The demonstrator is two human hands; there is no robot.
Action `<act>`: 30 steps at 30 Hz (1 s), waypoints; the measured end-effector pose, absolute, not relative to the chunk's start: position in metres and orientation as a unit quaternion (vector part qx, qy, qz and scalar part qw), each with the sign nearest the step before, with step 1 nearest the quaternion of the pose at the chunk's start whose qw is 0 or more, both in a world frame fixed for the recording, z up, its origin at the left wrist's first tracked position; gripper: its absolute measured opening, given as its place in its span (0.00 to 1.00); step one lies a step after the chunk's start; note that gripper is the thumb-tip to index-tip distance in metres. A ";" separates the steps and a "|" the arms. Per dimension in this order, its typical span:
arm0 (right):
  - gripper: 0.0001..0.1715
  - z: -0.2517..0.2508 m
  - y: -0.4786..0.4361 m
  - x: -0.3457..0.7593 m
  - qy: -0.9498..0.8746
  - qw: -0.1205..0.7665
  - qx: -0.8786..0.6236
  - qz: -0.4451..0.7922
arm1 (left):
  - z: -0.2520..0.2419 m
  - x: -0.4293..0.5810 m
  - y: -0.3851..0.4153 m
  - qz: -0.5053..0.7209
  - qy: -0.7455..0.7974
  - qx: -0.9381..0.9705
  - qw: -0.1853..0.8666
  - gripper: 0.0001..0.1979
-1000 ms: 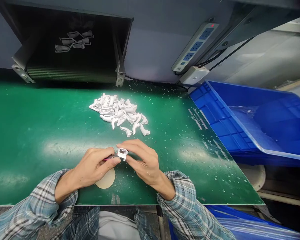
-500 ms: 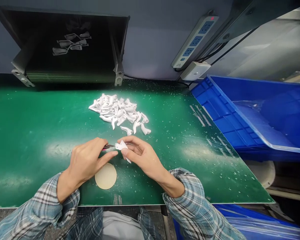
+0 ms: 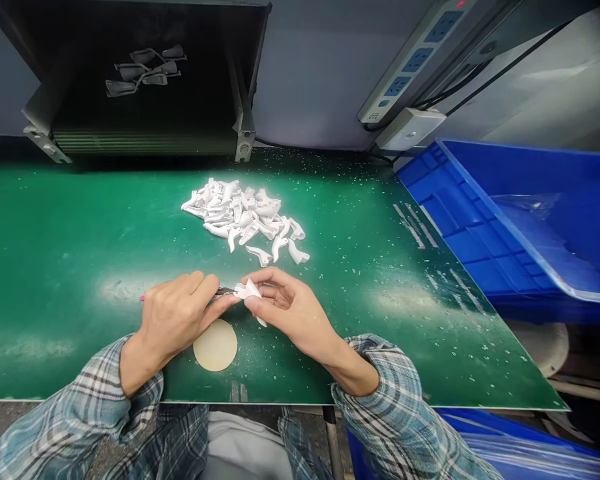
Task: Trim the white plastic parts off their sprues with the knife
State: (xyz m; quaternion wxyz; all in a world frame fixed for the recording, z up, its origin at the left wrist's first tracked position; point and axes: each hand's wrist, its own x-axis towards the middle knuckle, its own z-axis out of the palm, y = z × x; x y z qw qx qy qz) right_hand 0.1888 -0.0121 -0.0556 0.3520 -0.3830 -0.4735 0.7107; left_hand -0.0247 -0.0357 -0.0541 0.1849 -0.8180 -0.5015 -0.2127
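My left hand (image 3: 177,313) is closed around a thin tool with a pink handle (image 3: 143,298), its dark tip touching a small white plastic part (image 3: 249,290). My right hand (image 3: 285,307) pinches that white part between thumb and fingers, just above the green table (image 3: 70,247). A pile of several similar white plastic parts (image 3: 243,217) lies a short way beyond my hands. A round beige disc (image 3: 215,345) lies on the table under my left hand.
A large blue bin (image 3: 520,220) stands tilted at the right edge of the table. At the back left is a dark conveyor opening with a grey sprue of parts (image 3: 143,70). A power strip (image 3: 415,60) hangs on the back wall.
My right hand has turned the white part from its boxy face to a slimmer side. Both hands stay together at the same spot; the view has shifted slightly.
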 end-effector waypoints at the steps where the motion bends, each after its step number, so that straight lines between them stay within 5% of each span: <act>1: 0.20 -0.055 -0.013 0.189 -0.473 0.352 -0.383 0.711 | -0.054 -0.025 -0.036 -0.211 -0.501 -0.818 0.188 0.26; 7: 0.19 -0.060 -0.012 0.191 -0.469 0.361 -0.384 0.709 | -0.057 -0.027 -0.037 -0.238 -0.489 -0.826 0.147 0.25; 15: 0.19 -0.064 -0.003 0.187 -0.315 0.394 -0.309 0.806 | -0.056 -0.025 -0.035 -0.324 -0.465 -0.810 -0.152 0.16; 30: 0.18 -0.061 -0.006 0.184 -0.285 0.394 -0.304 0.819 | -0.058 -0.022 -0.041 -0.303 -0.483 -0.790 -0.227 0.11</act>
